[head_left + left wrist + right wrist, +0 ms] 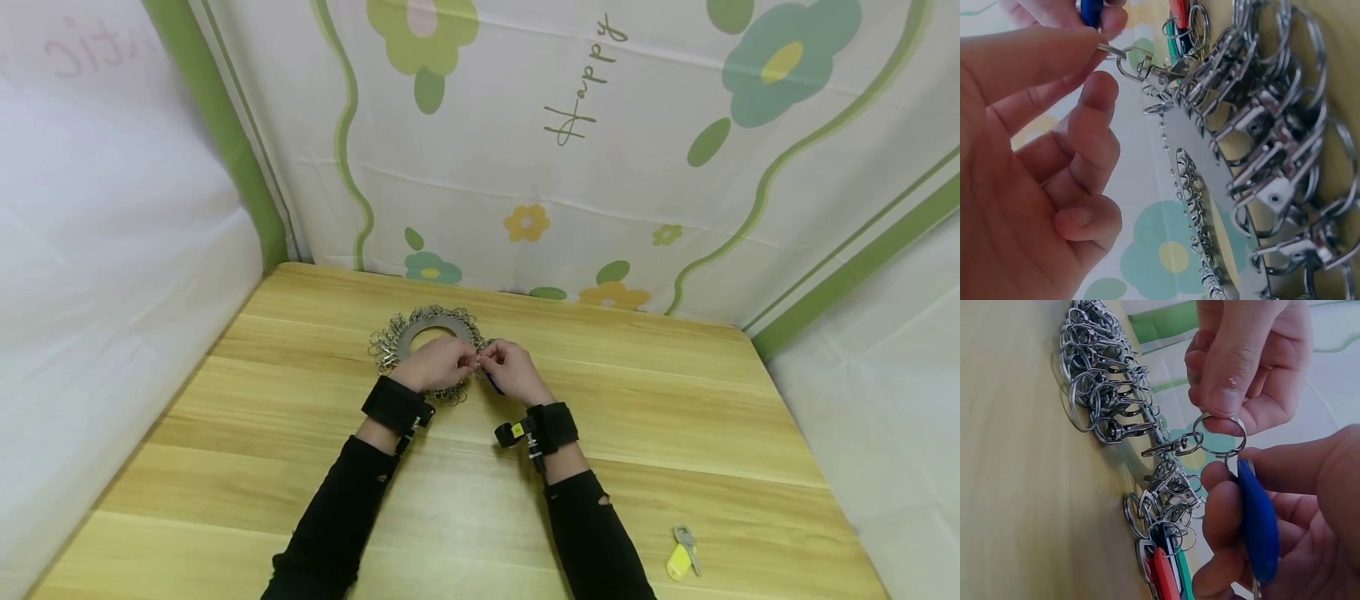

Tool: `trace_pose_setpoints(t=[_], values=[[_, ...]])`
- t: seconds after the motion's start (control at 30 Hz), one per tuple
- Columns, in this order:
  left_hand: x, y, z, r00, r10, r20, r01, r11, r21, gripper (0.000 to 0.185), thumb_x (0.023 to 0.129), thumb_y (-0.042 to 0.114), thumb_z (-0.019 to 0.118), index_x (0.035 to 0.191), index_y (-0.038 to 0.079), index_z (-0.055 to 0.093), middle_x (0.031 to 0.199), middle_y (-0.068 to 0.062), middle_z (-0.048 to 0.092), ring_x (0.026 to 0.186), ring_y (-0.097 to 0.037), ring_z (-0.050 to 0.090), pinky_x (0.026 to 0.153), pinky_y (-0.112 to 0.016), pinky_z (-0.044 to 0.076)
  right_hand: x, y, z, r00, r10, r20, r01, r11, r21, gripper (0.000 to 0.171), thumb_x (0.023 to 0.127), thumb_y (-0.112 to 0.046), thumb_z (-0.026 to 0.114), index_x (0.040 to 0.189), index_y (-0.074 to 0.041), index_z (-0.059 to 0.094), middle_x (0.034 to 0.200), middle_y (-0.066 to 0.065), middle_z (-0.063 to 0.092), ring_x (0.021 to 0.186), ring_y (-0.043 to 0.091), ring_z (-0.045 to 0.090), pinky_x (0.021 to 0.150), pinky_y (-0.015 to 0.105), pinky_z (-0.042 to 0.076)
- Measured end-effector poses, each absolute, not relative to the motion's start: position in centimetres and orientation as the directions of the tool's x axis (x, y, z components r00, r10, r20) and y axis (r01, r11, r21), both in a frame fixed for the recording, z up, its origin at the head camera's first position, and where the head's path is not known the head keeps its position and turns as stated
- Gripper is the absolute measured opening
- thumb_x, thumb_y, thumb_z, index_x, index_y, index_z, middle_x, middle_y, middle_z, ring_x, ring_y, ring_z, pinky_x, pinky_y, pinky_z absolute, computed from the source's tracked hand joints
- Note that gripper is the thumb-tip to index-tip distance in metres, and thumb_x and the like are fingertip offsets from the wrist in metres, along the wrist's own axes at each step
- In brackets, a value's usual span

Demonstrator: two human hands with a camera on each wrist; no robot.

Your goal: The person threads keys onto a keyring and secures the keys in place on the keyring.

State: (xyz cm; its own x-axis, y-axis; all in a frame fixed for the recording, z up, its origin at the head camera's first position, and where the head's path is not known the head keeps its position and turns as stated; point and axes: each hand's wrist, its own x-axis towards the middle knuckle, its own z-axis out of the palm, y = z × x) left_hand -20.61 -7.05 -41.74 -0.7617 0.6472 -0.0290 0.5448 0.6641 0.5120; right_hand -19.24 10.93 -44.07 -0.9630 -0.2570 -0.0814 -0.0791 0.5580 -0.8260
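Over the wooden desk (637, 417), the left hand (438, 362) pinched a small silver split ring (1219, 434) between thumb and fingertips. The right hand (513, 371) gripped a blue plastic key tag (1257, 519) hanging from that ring. A metal clasp (1166, 448) linked the ring to a flat grey metal disc (431, 333) fringed with key rings, lying mid-desk. A yellow-tagged key (681, 557) lay well apart, near the right edge.

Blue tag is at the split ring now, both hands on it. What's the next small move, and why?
Probably wind the blue tag along the split ring. The left hand pinches that ring, already hooked to a clasp on the metal disc, and the right hand holds the tag against it.
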Motion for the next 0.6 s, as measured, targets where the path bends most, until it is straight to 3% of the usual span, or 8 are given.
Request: trace_pose_setpoints(t=[0.6], values=[[-20.38, -6.59, -41.51, -0.801, 0.593, -0.076, 0.494, 0.728, 0.476, 0.025, 0.095, 0.013, 0.053, 0.071, 0.014, 0.053, 0.061, 0.001, 0.046, 0.052, -0.012, 0.043, 0.054, -0.025, 0.034, -19.1, 11.03, -43.95, -0.941, -0.335, -0.049, -0.155, 0.554, -0.818, 0.009, 0.097, -0.018, 0.056, 0.092, -0.014, 0.062, 0.086, 0.002, 0.062, 0.061, 0.017, 0.049, 0.054, 0.029, 0.039]])
